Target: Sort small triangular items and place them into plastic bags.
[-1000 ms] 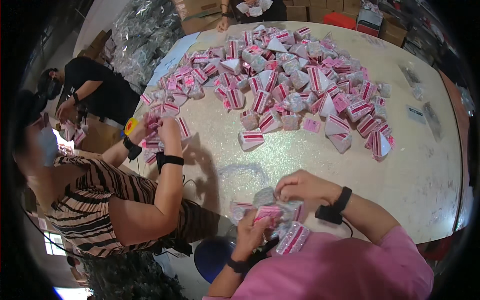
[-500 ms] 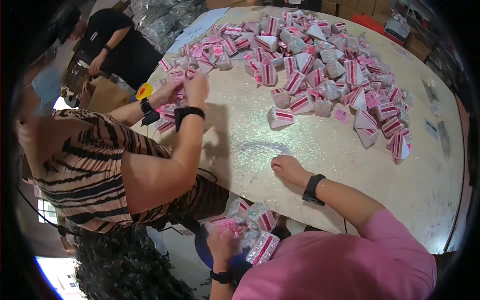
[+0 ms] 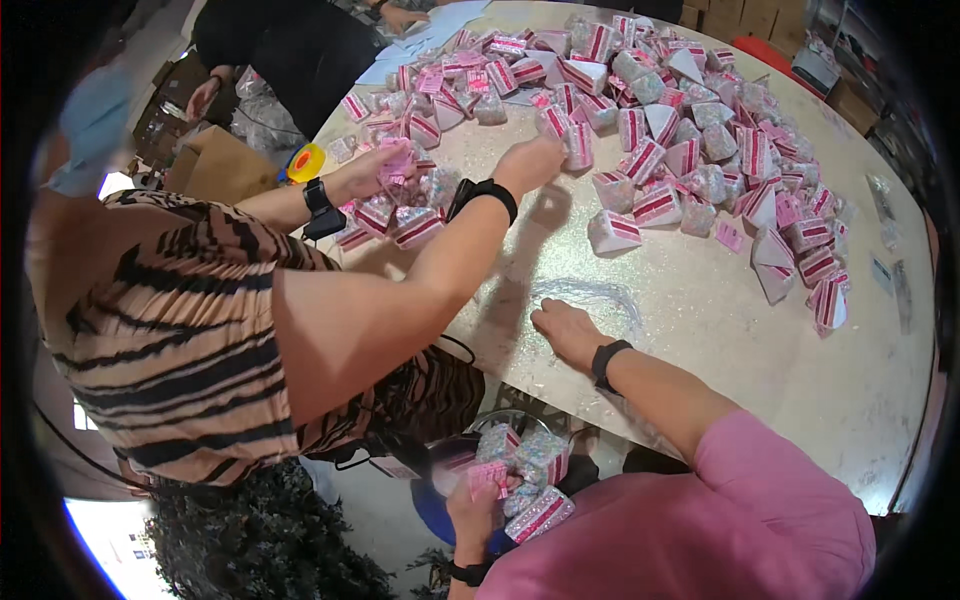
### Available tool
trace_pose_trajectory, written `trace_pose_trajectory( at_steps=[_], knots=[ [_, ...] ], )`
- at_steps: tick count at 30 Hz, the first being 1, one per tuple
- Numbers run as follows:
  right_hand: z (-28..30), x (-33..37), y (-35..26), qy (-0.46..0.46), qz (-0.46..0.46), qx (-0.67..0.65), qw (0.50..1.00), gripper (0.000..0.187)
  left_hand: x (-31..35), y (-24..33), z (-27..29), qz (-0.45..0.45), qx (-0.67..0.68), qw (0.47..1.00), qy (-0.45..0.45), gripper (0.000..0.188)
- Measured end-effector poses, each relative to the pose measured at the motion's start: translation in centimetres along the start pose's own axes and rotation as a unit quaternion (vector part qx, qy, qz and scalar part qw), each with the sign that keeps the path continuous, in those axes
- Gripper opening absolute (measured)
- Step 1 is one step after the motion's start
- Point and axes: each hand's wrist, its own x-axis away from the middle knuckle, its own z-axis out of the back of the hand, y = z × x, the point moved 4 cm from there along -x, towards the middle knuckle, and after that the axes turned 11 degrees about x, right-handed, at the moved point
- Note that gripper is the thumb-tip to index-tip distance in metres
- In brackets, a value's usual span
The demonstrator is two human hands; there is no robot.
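Head view, left hand (image 3: 472, 515) clutching cake-slice bunch (image 3: 541, 457), right hand (image 3: 570, 334) curled by strands (image 3: 600, 290), hold unclear, co-worker's arm (image 3: 440, 275) across table (image 3: 700, 330)

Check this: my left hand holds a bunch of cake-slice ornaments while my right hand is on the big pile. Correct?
No: your right hand is by the clear strands, not on the pile, as the head view shows. Your left hand does hold the bunch of ornaments.

Daylight blows out the window (image 3: 115, 545) at 8 o'clock, while glittering highlights scatter across the surface (image 3: 720, 330). A co-worker's arm (image 3: 420, 305) casts a soft shadow (image 3: 525, 245) near centre. The wearer's right grip (image 3: 572, 335) shows fairly crisp within a black-rimmed fisheye frame bending straight edges.
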Motion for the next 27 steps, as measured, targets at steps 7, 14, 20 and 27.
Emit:
trace_pose_trajectory(
  at_steps=[7, 14, 20, 27],
  knots=[
    [-1.7, -0.2, 1.5, -0.018, -0.018, 0.081, 0.996, 0.009, -1.3, 0.7, -0.9, 0.026, 0.012, 0.998, -0.057, 0.021],
    [6.5, 2.7, 3.0, 0.093, -0.06, -0.198, 0.974, 0.012, -1.2, 2.5, -2.0, -0.005, 0.016, 0.998, -0.062, 0.023],
    [15.6, 10.1, 5.5, 0.019, -0.214, -0.622, 0.753, 0.005, -0.1, 3.1, -6.0, -0.014, 0.004, 0.996, -0.085, 0.022],
    [24.2, 21.1, 9.2, 0.088, -0.261, -0.553, 0.787, 0.013, 1.0, 2.4, -14.2, -0.029, -0.087, 0.98, -0.176, 0.025]
  ],
)
